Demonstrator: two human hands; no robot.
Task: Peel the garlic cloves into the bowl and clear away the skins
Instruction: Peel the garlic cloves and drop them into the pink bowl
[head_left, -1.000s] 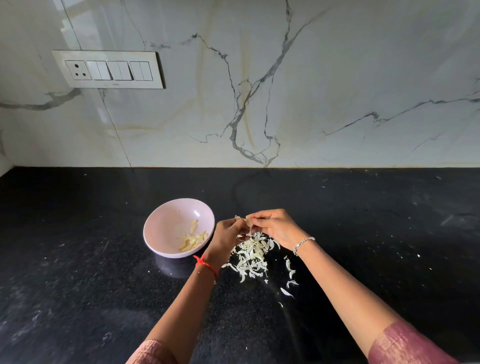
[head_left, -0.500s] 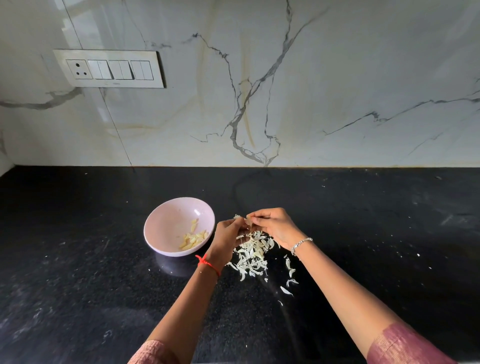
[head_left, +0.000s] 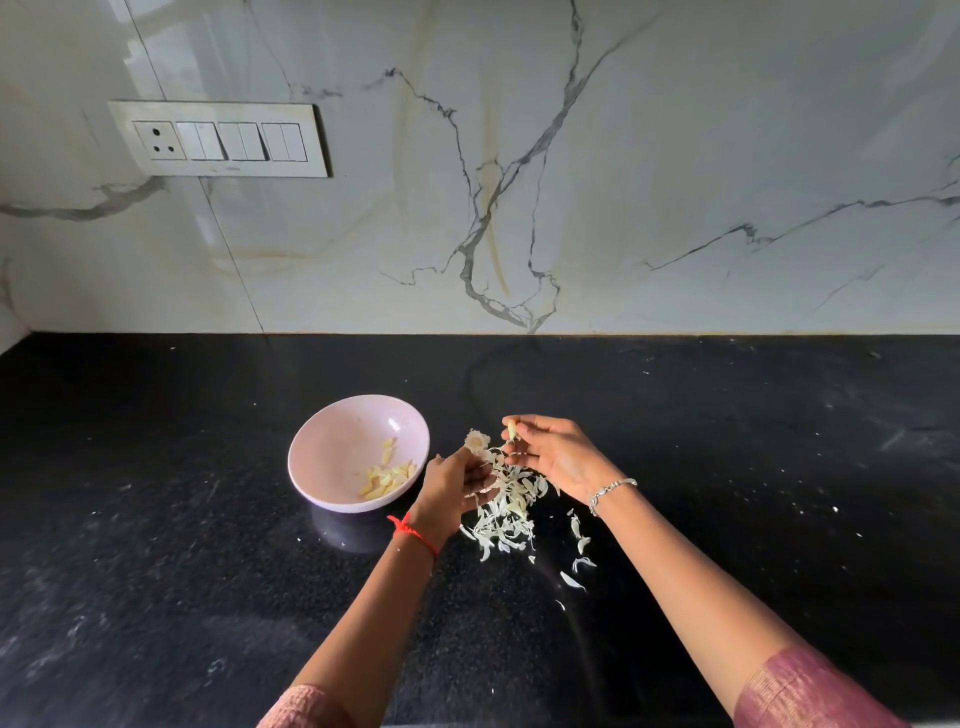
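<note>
Head view: both hands meet above a black worktop (head_left: 727, 467), just right of a pale bowl (head_left: 311, 447). The right hand (head_left: 558, 454) forms a narrow grip, thumb and fingertips pinching a single clove (head_left: 512, 430), whose long axis stands roughly upright and points away from the camera. Whether its skin is fully off cannot be told. The left hand (head_left: 454, 486) holds a papery bulb remnant (head_left: 477, 441) in a curled grip, close beside the clove but apart from it. The bowl, holding a small heap of peeled cloves (head_left: 388, 475), lies to the left of the pinched clove, with the left hand between the two; the left hand is therefore nearer the bowl. Dropping the clove would probably require the right hand to pass over or behind the left. Loose skins (head_left: 506, 514) lie heaped on the worktop beneath the hands, with a few strays trailing toward the camera, so the clearing step is not yet done.
</note>
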